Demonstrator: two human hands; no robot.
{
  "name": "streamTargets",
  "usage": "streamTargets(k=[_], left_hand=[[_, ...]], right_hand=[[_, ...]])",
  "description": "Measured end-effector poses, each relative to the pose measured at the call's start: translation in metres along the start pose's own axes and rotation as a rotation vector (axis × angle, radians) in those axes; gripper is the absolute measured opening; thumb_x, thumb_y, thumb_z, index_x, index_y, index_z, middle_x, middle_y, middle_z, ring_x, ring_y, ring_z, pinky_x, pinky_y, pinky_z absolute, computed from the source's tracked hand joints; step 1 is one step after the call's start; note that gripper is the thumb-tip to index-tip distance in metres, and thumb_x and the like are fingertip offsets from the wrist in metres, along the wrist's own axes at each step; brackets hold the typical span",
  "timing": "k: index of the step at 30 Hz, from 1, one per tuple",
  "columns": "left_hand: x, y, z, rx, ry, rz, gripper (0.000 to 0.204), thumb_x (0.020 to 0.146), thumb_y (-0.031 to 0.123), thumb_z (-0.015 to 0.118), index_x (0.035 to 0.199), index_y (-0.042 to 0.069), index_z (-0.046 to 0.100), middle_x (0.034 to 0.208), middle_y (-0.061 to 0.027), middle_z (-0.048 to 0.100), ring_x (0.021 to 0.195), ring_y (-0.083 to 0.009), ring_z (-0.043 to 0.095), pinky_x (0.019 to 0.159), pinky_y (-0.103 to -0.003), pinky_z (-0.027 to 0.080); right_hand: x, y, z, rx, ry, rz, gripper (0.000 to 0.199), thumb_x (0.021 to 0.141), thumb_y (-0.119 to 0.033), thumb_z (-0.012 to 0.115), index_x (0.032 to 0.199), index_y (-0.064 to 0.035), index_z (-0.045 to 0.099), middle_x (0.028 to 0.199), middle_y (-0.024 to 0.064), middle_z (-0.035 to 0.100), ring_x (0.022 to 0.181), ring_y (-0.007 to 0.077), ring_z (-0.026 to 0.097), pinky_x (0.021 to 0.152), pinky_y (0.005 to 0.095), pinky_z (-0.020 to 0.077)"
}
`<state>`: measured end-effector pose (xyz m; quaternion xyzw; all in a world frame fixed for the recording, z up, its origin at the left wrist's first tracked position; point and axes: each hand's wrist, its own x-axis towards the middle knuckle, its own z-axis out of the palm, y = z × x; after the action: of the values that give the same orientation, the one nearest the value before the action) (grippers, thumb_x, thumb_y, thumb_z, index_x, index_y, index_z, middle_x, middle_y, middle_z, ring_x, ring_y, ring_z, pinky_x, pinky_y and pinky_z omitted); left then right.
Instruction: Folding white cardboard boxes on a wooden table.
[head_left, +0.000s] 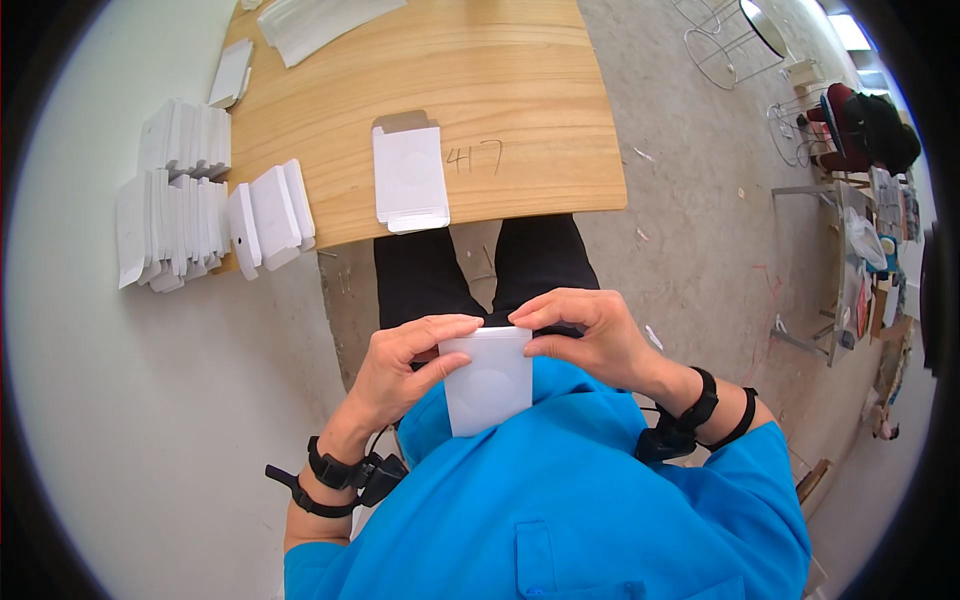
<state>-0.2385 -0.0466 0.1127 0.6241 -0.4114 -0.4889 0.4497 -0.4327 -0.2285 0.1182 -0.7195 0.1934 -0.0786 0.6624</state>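
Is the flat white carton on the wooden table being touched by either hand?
No: the flat white carton lies alone on the wooden table; left hand and right hand hold another white piece.

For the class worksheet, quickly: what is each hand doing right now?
Left hand: closed on the left edge of the white card piece.
Right hand: closed on the top right edge of the same piece.

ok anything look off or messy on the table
Mostly tidy. The stacks of folded white boxes hang over the left edge of the wooden table. One flat box blank lies alone. Both hands hold a white blank.
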Motion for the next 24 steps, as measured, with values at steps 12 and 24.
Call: streamTargets(k=[12,24], left_hand=[[0.004,0.0,0.006,-0.129,0.018,0.01,0.029,0.092,0.008,0.067,0.121,0.009,0.069,0.121,-0.0108,0.067,0.098,-0.0151,0.067,0.074,-0.024,0.057],[0.011,0.028,0.026,0.569,0.182,-0.149,0.128,0.069,0.044,0.088,0.153,-0.006,0.005,0.142,-0.0282,0.039,0.133,-0.0418,0.039,0.111,-0.05,0.029]], right_hand=[[0.008,-0.002,-0.003,0.187,-0.019,0.23,0.014,0.091,-0.011,0.069,0.095,0.0018,0.072,0.092,0.0102,0.072,0.084,0.0154,0.069,0.076,0.0271,0.0574],[0.047,-0.003,0.009,0.071,0.292,0.22,0.016,0.089,-0.01,0.069,0.09,0.0052,0.07,0.08,0.0078,0.072,0.075,0.0092,0.066,0.068,0.0237,0.0541]])
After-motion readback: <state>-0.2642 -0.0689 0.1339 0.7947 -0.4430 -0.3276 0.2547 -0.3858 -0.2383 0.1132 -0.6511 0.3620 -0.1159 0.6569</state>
